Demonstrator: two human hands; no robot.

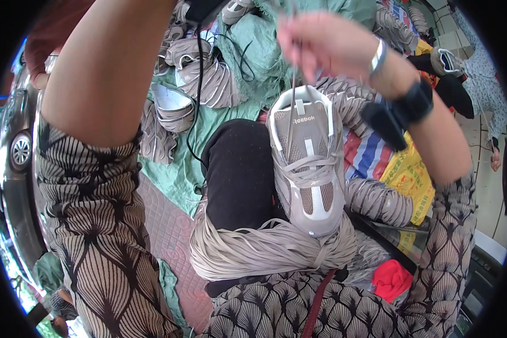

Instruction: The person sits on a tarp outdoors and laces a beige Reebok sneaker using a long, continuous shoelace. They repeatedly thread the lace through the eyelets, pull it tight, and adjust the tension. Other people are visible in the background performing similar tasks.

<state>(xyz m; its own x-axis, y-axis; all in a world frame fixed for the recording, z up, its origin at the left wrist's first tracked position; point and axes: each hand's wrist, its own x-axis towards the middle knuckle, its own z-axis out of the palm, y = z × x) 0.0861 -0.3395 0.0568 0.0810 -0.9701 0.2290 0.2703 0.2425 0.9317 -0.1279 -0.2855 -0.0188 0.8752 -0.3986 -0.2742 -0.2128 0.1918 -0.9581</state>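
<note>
A grey-beige sneaker (316, 194) with white trim rests on my lap, toe toward me and heel opening away. Laces cross the lower part of its tongue. From them a pale shoelace (292, 115) runs up, pulled taut, to my right hand (315, 46). That hand is raised above the heel opening, slightly blurred, its fingers closed round the lace. My left forearm (110, 67) reaches up past the top edge, so the left hand is out of sight. A thick bundle of beige laces (265, 248) lies across my thighs below the shoe.
Piles of similar sneakers (211, 81) lie ahead on green sacking (174, 183). More shoe parts (377, 201) sit at right beside a yellow printed bag (411, 174). A black cord (200, 84) hangs near my left arm. A red cloth (391, 280) is by my right hip; a parked car (19, 152) stands far left.
</note>
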